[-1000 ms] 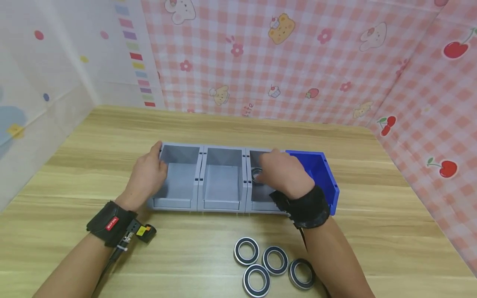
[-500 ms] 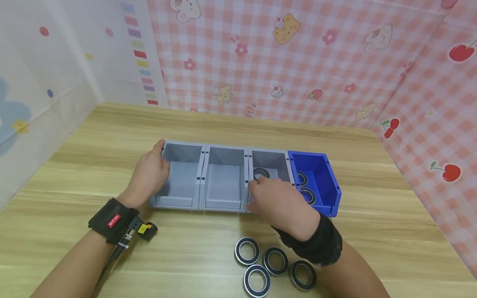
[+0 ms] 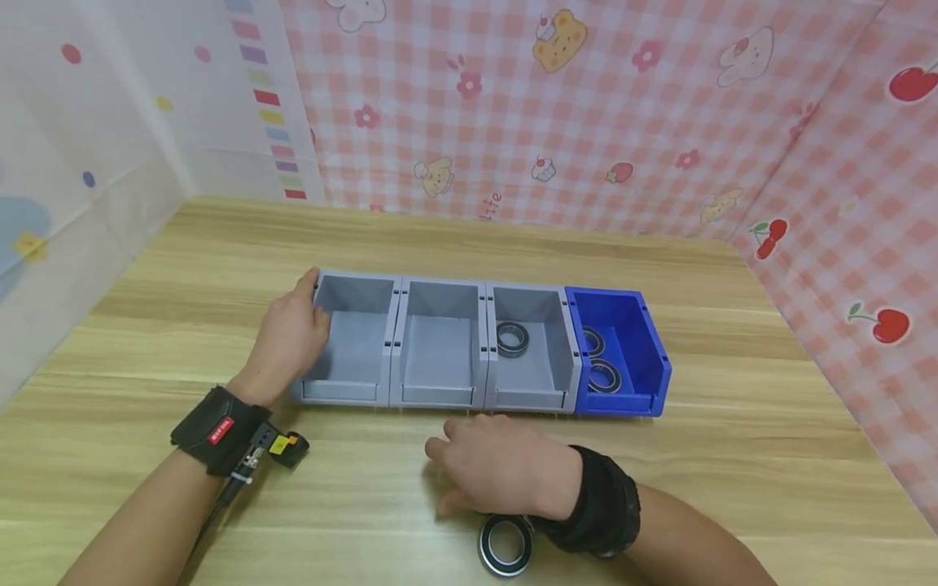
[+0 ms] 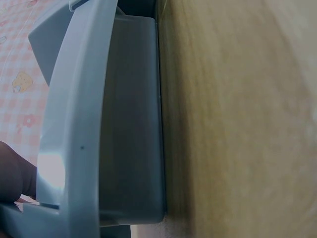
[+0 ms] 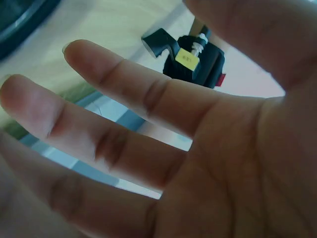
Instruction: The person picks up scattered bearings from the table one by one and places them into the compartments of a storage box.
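"Hands apart over a wooden tabletop (image 3: 366, 496): the person's left hand (image 3: 289, 338) grips the outer wall of the leftmost gray bin (image 3: 357, 342). And the right?"

"Right hand (image 3: 506, 464), released, its fingers extended and spread, palm down on the person's side of the row. Whether it touches the wood cannot be told."

"Where are the bearings?"

"One loose bearing (image 3: 484, 547) lies flat just beside the right hand, toward the person. Another bearing (image 3: 513, 353) rests straight ahead of that hand, inside the third gray bin (image 3: 531, 400), near its left wall."

"And the blue bin (image 3: 637, 358)?"

"Ahead and to the right of the right hand, at the row's end, with two bearings (image 3: 616, 377) near its left wall, one nearer the person than the other. Forward of both hands hangs pink checked cloth (image 3: 440, 81); each wrist wears a black strap (image 3: 604, 500)."
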Demonstrator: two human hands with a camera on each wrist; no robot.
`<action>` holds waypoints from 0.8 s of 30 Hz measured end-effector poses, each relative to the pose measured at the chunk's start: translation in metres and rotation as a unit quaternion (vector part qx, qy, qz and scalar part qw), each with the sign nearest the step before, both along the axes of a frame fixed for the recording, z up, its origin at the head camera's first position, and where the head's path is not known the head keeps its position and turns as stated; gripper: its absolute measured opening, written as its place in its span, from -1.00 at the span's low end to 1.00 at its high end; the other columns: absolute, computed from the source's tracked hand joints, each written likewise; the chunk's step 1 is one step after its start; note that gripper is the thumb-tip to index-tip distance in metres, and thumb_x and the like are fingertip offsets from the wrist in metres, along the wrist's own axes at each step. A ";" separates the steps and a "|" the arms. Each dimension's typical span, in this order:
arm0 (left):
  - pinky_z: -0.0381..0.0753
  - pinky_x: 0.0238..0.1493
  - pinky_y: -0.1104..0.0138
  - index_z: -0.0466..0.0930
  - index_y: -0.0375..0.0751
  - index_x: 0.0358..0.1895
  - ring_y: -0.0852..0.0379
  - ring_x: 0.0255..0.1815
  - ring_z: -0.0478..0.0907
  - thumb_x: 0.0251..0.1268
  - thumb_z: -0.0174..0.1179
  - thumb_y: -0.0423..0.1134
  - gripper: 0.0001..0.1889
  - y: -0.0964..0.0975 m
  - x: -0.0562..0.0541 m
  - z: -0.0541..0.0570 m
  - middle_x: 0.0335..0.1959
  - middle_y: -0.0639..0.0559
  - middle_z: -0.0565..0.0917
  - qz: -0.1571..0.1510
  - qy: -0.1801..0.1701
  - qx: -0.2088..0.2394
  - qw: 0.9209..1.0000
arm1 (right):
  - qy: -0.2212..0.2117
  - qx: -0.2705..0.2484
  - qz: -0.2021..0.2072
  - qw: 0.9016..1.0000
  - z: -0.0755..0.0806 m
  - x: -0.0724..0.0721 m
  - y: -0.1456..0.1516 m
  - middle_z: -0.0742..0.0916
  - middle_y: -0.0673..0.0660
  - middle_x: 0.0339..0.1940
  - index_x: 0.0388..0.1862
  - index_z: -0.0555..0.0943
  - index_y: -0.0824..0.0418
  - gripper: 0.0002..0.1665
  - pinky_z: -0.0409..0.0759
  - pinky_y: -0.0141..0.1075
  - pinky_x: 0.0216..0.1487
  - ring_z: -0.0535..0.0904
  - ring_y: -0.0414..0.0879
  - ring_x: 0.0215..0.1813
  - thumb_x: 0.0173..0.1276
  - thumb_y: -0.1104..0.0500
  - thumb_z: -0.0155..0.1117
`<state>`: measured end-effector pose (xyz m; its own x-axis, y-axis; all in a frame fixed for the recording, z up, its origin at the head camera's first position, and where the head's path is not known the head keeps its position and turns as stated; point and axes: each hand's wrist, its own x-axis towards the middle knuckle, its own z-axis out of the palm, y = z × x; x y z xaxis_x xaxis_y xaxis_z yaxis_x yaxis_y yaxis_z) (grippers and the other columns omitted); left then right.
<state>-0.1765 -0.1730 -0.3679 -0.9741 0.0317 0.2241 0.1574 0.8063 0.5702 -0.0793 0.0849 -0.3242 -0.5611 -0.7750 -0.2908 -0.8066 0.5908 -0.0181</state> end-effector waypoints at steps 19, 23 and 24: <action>0.33 -0.64 0.26 -0.05 -0.54 0.43 0.05 -0.64 0.34 0.35 -0.12 -0.47 -0.39 0.001 0.000 0.002 -0.23 -0.44 0.53 0.002 -0.018 0.004 1.000 | -0.015 0.069 -0.019 0.997 -0.006 0.004 0.001 0.56 0.01 -0.39 -0.15 0.54 0.10 -0.53 0.45 -0.34 -0.37 0.47 -0.15 -0.38 0.05 -0.07 0.49; 0.32 -0.63 0.26 -0.05 -0.55 0.43 0.04 -0.63 0.34 0.35 -0.12 -0.47 -0.39 0.001 0.001 0.002 -0.19 -0.47 0.53 0.004 -0.016 0.001 1.000 | -0.006 0.069 -0.023 0.997 -0.009 0.005 -0.001 0.55 0.02 -0.37 -0.15 0.54 0.10 -0.49 0.46 -0.32 -0.40 0.48 -0.12 -0.41 -0.02 -0.06 0.53; 0.32 -0.63 0.26 -0.04 -0.55 0.43 0.04 -0.63 0.34 0.35 -0.12 -0.47 -0.39 0.001 0.001 0.002 -0.18 -0.47 0.53 0.004 -0.016 0.001 1.000 | -0.009 0.069 -0.026 0.997 -0.010 0.006 -0.002 0.55 0.02 -0.36 -0.15 0.54 0.09 -0.49 0.46 -0.32 -0.41 0.48 -0.12 -0.41 -0.02 -0.05 0.54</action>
<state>-0.1758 -0.1720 -0.3656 -0.9810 0.0230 0.1925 0.1321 0.8062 0.5768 -0.0736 0.0832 -0.3338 -0.5932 -0.6973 -0.4024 -0.7752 0.6296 0.0516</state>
